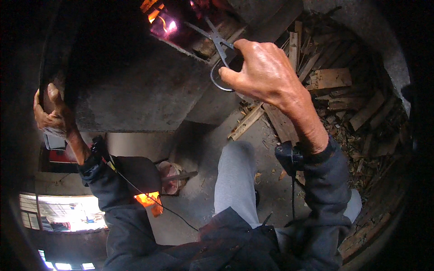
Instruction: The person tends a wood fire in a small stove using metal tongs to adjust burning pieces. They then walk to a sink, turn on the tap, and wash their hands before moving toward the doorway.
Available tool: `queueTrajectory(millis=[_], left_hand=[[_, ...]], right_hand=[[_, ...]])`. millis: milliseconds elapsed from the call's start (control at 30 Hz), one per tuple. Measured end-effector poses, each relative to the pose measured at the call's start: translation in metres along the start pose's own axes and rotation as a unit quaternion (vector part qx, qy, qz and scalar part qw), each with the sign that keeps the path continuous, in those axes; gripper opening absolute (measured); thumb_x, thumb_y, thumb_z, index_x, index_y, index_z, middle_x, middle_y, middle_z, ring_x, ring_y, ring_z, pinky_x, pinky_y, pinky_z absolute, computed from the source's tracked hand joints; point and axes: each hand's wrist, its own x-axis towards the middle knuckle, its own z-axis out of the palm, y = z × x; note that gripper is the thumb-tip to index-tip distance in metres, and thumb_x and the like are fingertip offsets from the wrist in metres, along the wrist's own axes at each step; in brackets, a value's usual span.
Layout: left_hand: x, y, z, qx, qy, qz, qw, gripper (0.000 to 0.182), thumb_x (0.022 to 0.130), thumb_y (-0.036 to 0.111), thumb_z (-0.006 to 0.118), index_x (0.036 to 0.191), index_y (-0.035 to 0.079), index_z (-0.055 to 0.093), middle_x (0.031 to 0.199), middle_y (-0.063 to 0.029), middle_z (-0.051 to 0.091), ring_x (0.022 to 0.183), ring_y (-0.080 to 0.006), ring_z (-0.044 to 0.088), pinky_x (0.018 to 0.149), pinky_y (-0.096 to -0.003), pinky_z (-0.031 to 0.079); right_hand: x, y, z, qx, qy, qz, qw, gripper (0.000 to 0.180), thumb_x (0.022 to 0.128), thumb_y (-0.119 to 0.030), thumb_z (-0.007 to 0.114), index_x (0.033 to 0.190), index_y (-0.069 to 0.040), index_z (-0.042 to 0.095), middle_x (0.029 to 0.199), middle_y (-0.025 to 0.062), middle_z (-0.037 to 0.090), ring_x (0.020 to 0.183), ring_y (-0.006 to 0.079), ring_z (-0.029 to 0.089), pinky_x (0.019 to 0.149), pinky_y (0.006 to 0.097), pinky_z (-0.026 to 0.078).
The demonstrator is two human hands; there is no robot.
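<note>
My right hand (268, 73) grips the handles of dark metal fire tongs (217, 37), thumb on one side and fingers on the other. The slightly parted jaws of the tongs point into the opening of a stove, near glowing flames (169, 25). Whitish ash-like edging runs along the lower rim of this opening. On the far left my left hand (54, 117) is raised against a dark surface at the stove's side; its thumb and fingers are spread around an edge. What exactly it touches is too dark to tell.
Split firewood (330, 78) and wood scraps lie heaped along the right wall. A loose wooden strip (247, 122) rests on the floor by my knee. The stove's grey side (135, 101) fills the middle left. A round container (171, 178) stands below it, beside an orange item (149, 201).
</note>
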Motion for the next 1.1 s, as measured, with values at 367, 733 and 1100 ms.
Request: queueTrajectory(millis=[367, 733, 1100], left_hand=[[-0.003, 0.007, 0.001, -0.037, -0.005, -0.04, 0.999, 0.064, 0.087, 0.056, 0.07, 0.113, -0.003, 0.072, 0.115, -0.0215, 0.072, 0.108, -0.035, 0.067, 0.096, -0.0412, 0.051], [-0.003, 0.0, 0.003, -0.005, -0.002, -0.021, 1.0, 0.06, 0.086, 0.054, 0.07, 0.11, 0.0, 0.073, 0.113, -0.0197, 0.073, 0.105, -0.0352, 0.069, 0.095, -0.0425, 0.052], [-0.004, 0.004, 0.002, 0.006, 0.005, -0.03, 1.0, 0.059, 0.086, 0.053, 0.07, 0.109, -0.001, 0.074, 0.113, -0.0201, 0.073, 0.105, -0.0348, 0.068, 0.094, -0.0421, 0.052]], right_hand=[[-0.012, 0.023, 0.032, 0.011, 0.003, -0.037, 0.999, 0.033, 0.08, -0.026, 0.066, 0.091, 0.006, 0.061, 0.076, 0.0276, 0.063, 0.074, 0.0453, 0.064, 0.07, 0.0513, 0.052], [-0.005, 0.078, 0.004, -0.04, 0.009, -0.124, 0.991, 0.049, 0.081, -0.02, 0.072, 0.125, 0.001, 0.062, 0.083, 0.0189, 0.064, 0.075, 0.0354, 0.065, 0.071, 0.0453, 0.054], [0.0, 0.091, 0.035, -0.036, -0.012, -0.109, 0.993, 0.053, 0.084, -0.022, 0.072, 0.131, -0.002, 0.057, 0.091, 0.018, 0.065, 0.083, 0.0353, 0.065, 0.076, 0.0447, 0.055]])
